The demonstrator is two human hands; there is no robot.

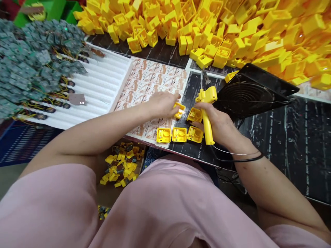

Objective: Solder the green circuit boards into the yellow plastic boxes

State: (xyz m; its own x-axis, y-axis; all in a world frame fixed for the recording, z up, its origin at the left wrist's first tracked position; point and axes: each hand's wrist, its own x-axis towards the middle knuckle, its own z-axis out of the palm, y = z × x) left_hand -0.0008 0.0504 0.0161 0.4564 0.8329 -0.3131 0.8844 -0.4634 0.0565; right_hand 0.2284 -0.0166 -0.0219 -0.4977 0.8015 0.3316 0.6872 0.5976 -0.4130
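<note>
My left hand [165, 104] has its fingers closed on a small yellow housing [180, 111] above the patterned sheet's right edge. My right hand [217, 120] is wrapped round a yellow soldering gun [207, 117], whose metal tip points away from me. Beside my right fingers lies an open yellow housing [194, 115]. Nearer to me is a row of three more: a left one [163, 135], a middle one [179, 134] and a right one [195, 134], close to my right thumb or fingertips.
Yellow housings [155, 20] are heaped along the back. Grey-green boards with wires [28, 65] cover part of a white ribbed tray [103, 75] at left. A black fan [248, 93] stands right of the gun. Below the table edge, a box holds yellow parts [124, 165].
</note>
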